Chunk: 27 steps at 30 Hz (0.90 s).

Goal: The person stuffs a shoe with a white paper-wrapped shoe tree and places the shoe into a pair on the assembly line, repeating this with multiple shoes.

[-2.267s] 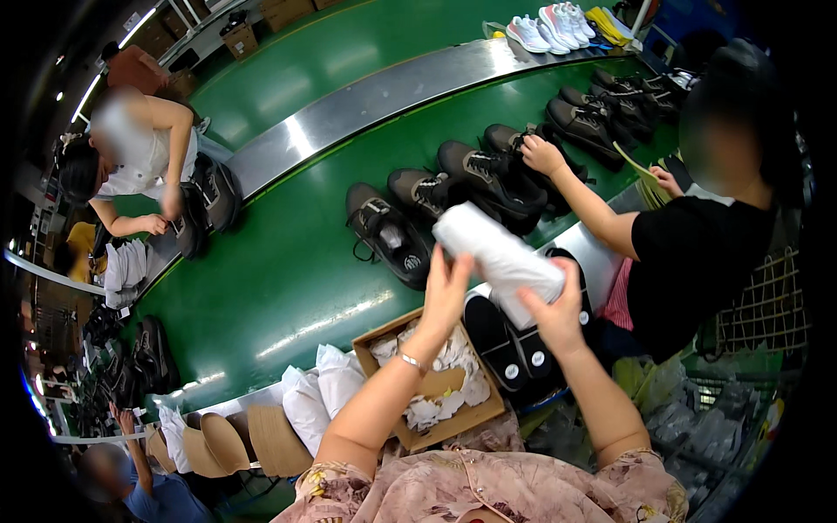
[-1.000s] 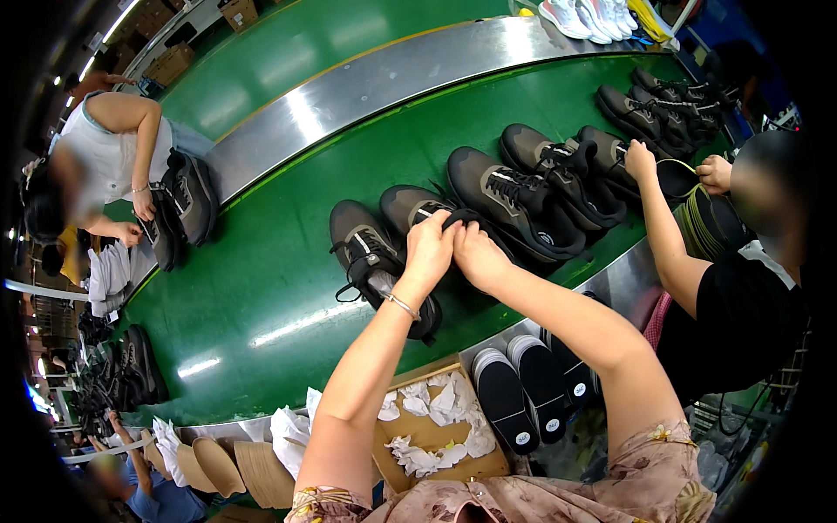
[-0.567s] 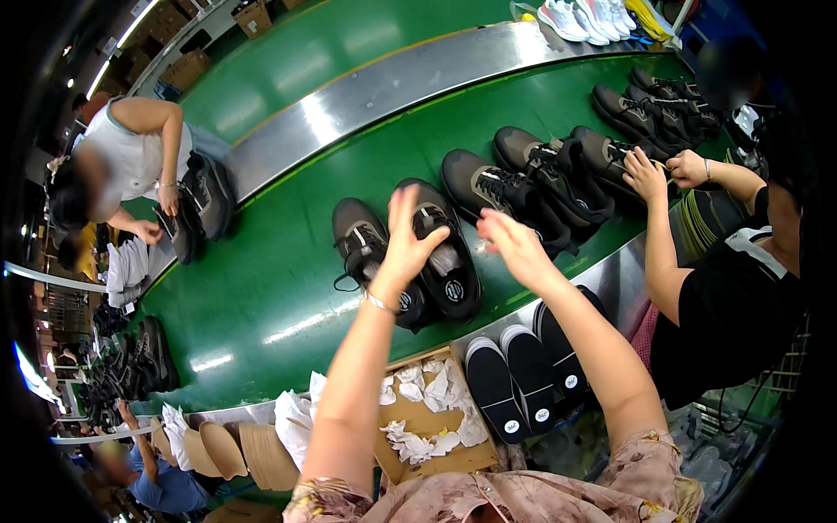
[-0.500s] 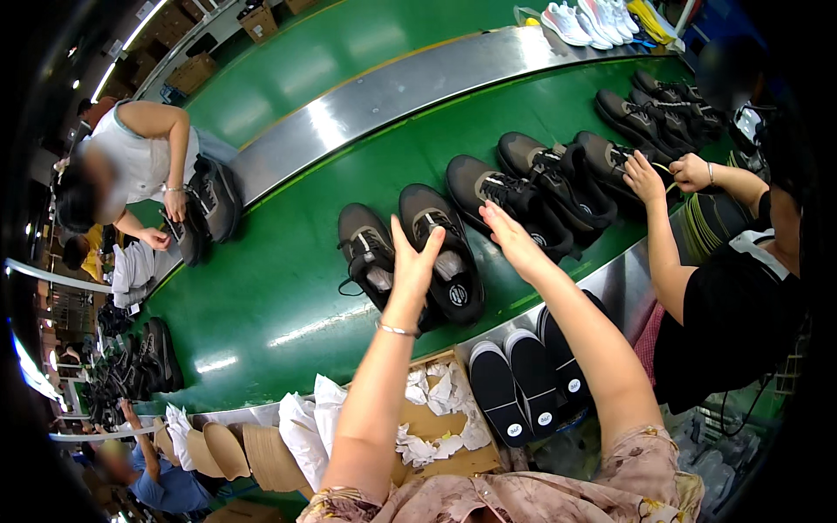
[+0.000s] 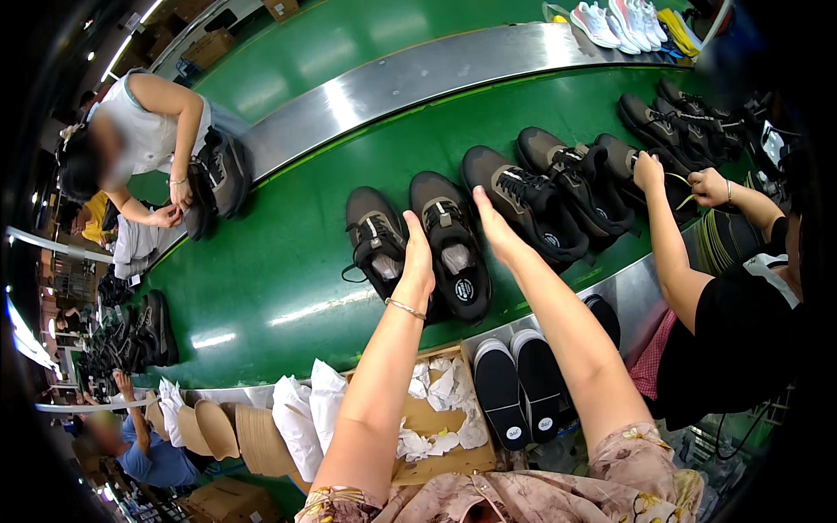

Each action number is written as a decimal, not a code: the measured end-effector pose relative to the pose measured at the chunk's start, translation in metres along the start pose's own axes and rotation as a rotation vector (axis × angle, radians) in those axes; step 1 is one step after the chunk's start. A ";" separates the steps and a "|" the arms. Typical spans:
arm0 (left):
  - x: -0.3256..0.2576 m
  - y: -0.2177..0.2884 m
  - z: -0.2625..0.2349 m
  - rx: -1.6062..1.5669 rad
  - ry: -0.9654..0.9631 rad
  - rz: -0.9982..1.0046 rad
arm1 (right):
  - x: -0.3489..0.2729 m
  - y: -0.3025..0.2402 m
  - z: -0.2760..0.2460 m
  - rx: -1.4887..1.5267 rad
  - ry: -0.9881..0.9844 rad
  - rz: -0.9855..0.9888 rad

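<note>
A pair of dark grey-brown sneakers stands before me on the green belt, toes pointing away: a left sneaker and a right sneaker. Clear stuffing shows inside both. My left hand is flat and edge-on between the two, its fingers extended. On the other side of the right sneaker, my right hand is straight and flat, close to the neighbouring sneaker. Nothing is held in either palm. Whether my hands touch the shoes I cannot tell.
Below the belt's near edge are a box of crumpled paper, black insoles, white-wrapped pieces and brown insole-shaped boards. A co-worker's hands handle a sneaker at right; another person works at left.
My left hand has turned edge-on, its spread thumb no longer showing. My right hand has shifted left and down, toward the right sneaker. The whole view has shifted slightly.
</note>
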<state>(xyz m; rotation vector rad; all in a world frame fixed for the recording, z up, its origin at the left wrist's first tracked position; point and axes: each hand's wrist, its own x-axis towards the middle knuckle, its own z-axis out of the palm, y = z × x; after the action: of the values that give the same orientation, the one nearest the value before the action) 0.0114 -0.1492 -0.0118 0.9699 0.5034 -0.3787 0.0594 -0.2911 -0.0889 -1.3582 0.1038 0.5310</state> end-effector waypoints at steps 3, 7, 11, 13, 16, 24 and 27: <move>0.002 -0.005 -0.010 0.050 0.014 0.067 | -0.013 -0.002 0.023 -0.071 0.110 -0.065; 0.016 0.001 -0.042 0.141 0.136 0.060 | -0.051 -0.051 0.032 0.047 0.279 -0.051; -0.072 0.045 -0.034 0.299 0.129 0.383 | -0.124 -0.098 0.014 -0.196 0.335 -0.096; -0.137 0.077 -0.033 0.389 0.097 0.557 | -0.177 -0.119 0.030 -0.293 0.369 -0.135; -0.224 0.105 -0.099 0.576 0.172 0.780 | -0.245 -0.110 0.093 -0.349 0.268 -0.212; -0.384 0.025 -0.286 0.930 0.674 0.671 | -0.380 0.029 0.304 -0.558 -0.226 -0.141; -0.418 -0.024 -0.315 1.040 0.614 0.596 | -0.385 0.057 0.347 -0.650 -0.259 -0.210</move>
<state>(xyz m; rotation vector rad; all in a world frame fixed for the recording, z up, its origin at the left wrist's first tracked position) -0.4190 0.1413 0.0603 2.2056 0.5312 0.2685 -0.3820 -0.0728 0.0807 -1.8866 -0.4553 0.5813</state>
